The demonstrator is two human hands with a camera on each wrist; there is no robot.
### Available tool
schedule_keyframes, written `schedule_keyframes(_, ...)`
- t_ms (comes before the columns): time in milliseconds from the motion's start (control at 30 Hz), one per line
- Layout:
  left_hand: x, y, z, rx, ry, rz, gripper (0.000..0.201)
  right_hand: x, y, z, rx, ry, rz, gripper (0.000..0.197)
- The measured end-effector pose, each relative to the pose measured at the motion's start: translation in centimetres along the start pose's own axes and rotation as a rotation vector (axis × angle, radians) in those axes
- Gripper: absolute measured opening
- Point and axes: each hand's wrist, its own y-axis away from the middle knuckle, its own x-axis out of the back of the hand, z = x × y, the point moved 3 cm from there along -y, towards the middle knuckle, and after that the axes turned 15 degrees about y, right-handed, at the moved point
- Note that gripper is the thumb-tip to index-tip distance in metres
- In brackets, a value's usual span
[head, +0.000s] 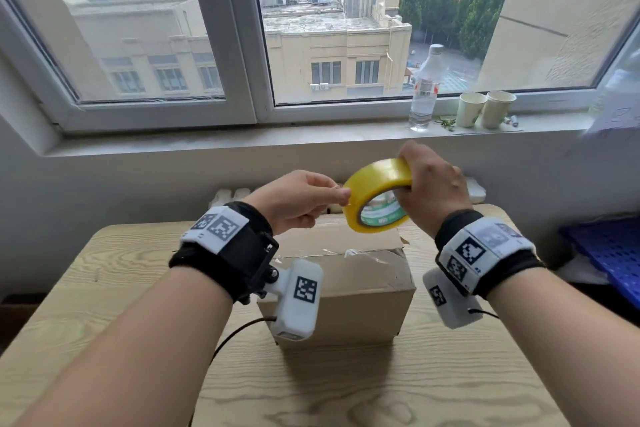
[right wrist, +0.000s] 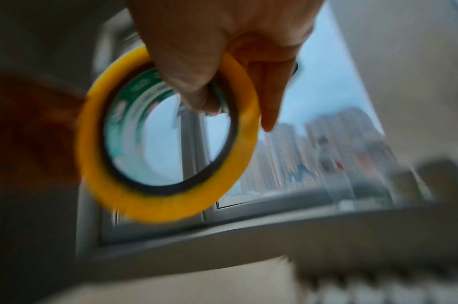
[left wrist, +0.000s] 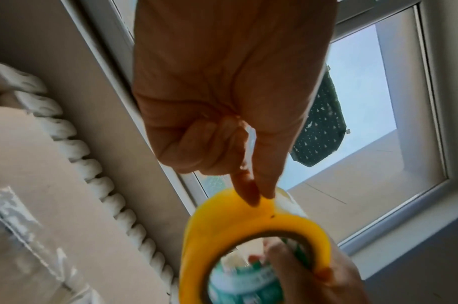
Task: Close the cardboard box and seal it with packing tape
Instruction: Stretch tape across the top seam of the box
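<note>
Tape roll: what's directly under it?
The closed cardboard box, top flaps carrying old clear tape. The tape roll hangs above it in the right hand. Box contents are hidden.

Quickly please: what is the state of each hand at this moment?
Left hand: closed, fingertips pinching at the rim of the tape roll.
Right hand: closed, gripping the tape roll, thumb through its core.
</note>
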Motion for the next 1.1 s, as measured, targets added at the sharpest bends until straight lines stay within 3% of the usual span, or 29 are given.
schedule_keyframes(100, 0.1, -0.2, -0.7, -0.015, 0.119, -0.041, 0.018, -1.2, -0.1, 1.7, -0.209, -0.465, -0.072, 0.019)
schedule_keyframes(233, 0.2, -0.5, -1.2, -0.091, 0.406, -0.119, 0.019, -3.5, 1.7, 1.3, -0.315, -1.277, -0.618, 0.019)
schedule_keyframes(300, 0.7, -0.7, -1.4, -0.094, 0.405, -0.123, 0.018, -3.7, 2.1, 1.2, -0.302, -1.389, -0.701, 0.021)
schedule_keyframes(367, 1.8, -0.6, -2.1, -0.044, 0.268, -0.111, 0.018, -3.1, 1.4, 1.8, -0.146, -1.049, -0.549, 0.023)
schedule_keyframes(467, 4.5, 0.3, -4.0, 0.053, 0.076, -0.043, 0.021, -1.9, 0.6, 2.1, 0.168, -0.205, -0.37, 0.025)
schedule_keyframes(567, 5.7, 1.0, -5.9, 0.128, -0.106, 0.071, 0.031, -1.4, 0.9, 1.5, 0.335, 0.19, -0.323, 0.037)
schedule_keyframes(733, 5.2, -0.3, -6.7, 0.126, -0.334, 0.241, 0.035, -1.6, 0.6, 0.4, 0.441, 0.4, -0.319, 0.025)
schedule_keyframes(933, 5.3, -1.0, -6.8, 0.092, -0.272, 0.171, 0.036, -0.1, 0.0, 0.3, 0.488, 0.527, -0.334, 0.019)
schedule_keyframes(1000, 5.1, -1.0, -6.8, 0.086, -0.175, 0.138, 0.034, 0.5, -0.1, 1.3, 0.415, 0.444, -0.345, 0.02)
schedule_keyframes(1100, 4.8, -1.0, -6.3, 0.081, 0.03, 0.072, 0.031, 0.4, -0.2, 4.6, 0.068, -0.02, -0.324, 0.022)
